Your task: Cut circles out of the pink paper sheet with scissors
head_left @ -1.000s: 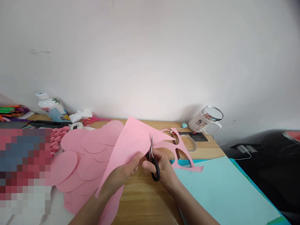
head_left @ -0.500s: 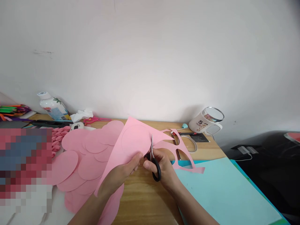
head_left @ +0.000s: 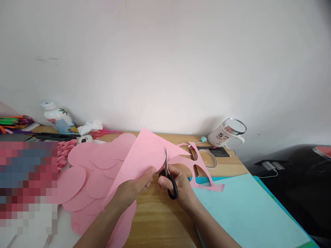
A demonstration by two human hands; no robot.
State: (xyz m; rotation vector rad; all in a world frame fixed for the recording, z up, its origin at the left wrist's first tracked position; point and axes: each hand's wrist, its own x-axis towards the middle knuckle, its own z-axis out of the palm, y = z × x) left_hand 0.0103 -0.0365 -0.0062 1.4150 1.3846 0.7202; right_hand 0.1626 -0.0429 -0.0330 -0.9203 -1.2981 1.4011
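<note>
My left hand [head_left: 134, 187] pinches the lower edge of a pink paper sheet [head_left: 144, 155] and holds it tilted above the wooden desk [head_left: 160, 220]. A faint circle is drawn on the sheet. My right hand [head_left: 181, 184] grips black-handled scissors [head_left: 169, 177], whose blades point up into the sheet along the circle's right side. A cut-out remainder of the sheet [head_left: 199, 165] with round holes hangs to the right.
Several pink paper circles [head_left: 85, 172] lie overlapped at left. A light blue sheet [head_left: 245, 213] covers the right front. At the back stand a tipped white mug [head_left: 226, 134], a tape ring [head_left: 209, 158], a white bottle [head_left: 57, 117], pink scissors [head_left: 106, 132] and coloured pens [head_left: 15, 122].
The sheet has turned slightly in my left hand and the scissors' blades have advanced a little along the circle. Everything else is still.
</note>
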